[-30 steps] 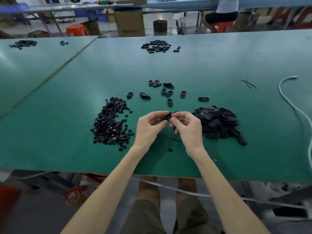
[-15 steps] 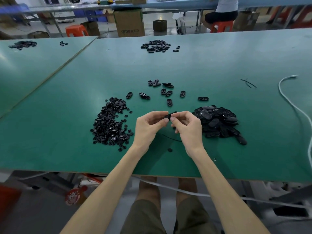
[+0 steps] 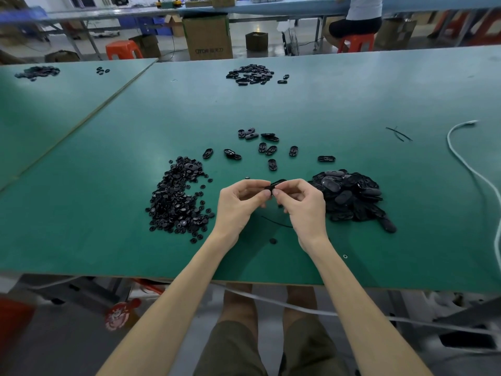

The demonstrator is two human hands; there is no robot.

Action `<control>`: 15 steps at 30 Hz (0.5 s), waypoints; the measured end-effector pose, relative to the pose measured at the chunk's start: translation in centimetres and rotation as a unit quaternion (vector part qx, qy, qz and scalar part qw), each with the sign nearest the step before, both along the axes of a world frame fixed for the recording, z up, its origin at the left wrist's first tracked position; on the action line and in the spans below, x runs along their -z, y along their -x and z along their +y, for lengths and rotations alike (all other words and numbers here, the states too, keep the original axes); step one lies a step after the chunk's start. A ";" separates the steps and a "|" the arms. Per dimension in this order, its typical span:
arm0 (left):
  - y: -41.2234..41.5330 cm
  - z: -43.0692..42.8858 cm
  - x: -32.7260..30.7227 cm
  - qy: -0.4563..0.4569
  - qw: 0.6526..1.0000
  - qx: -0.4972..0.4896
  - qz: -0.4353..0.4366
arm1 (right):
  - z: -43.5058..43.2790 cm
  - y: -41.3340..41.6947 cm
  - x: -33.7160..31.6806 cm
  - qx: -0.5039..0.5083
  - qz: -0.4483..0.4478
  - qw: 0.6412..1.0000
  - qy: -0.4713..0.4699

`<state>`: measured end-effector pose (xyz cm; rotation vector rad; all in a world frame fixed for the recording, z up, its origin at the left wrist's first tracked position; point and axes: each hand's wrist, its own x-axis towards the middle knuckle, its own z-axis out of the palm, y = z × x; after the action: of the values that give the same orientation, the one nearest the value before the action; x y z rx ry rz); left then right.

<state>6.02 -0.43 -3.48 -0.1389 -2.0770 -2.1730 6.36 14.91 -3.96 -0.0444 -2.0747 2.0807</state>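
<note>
Black oval piece [image 3: 277,183] sits just above the middle of the frame, raised off the green table [image 3: 339,104] and pinched from both ends. The left hand [image 3: 240,203] grips it between thumb and curled forefinger, and the right hand [image 3: 305,206] nips the other end with its fingertips. Held in the air like this, it probably lets the thumbs press a small part into it, midway between the two stocks that feed the work. Whether anything is seated in it I cannot tell, because the fingers hide it.

Left of centre spreads the wide heap of small round parts [image 3: 176,202]. Right of centre, just beside the right hand, lies the tighter heap of oval shells [image 3: 349,196]. A third heap [image 3: 250,74] lies well apart at upper centre. A white cable [image 3: 471,169] loops down the right edge. Above the hands a loose scatter of ovals [image 3: 271,150] looks like finished output set aside.

Smaller things lie under the wrists: a thin black strand [image 3: 276,222] and, lower, a lone round part [image 3: 273,240]. A lowered forearm could drag either of them.
</note>
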 end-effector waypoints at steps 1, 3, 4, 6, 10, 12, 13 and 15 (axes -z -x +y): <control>0.0 0.0 0.0 -0.002 1.000 0.000 -0.001 | 0.0 0.0 0.0 0.001 0.001 1.000 0.000; 0.0 0.0 0.0 -0.002 1.000 0.001 -0.003 | 0.1 0.0 0.0 0.000 0.003 1.000 -0.001; -0.1 0.0 0.0 0.000 1.000 0.003 -0.003 | 0.1 0.0 -0.1 -0.001 0.003 1.000 -0.001; -0.1 0.1 0.0 0.008 1.000 0.008 -0.004 | 0.0 0.0 -0.2 -0.004 0.001 1.000 -0.006; 0.0 0.4 0.2 0.044 0.999 -0.011 0.003 | -0.2 -0.1 -0.3 -0.016 0.008 0.999 -0.043; 0.0 0.4 0.3 0.047 0.999 -0.025 0.002 | -0.2 -0.2 -0.3 -0.022 0.015 0.998 -0.053; 0.0 0.3 0.4 0.043 0.999 -0.030 0.001 | -0.3 -0.2 -0.3 -0.026 0.017 0.998 -0.052; -0.1 0.2 0.4 0.030 0.999 -0.033 0.000 | -0.3 -0.3 -0.4 -0.032 0.019 0.998 -0.049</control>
<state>6.09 -0.18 -3.89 -0.0761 -2.1168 -2.0741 6.68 14.63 -3.56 0.0772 -2.1794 1.9960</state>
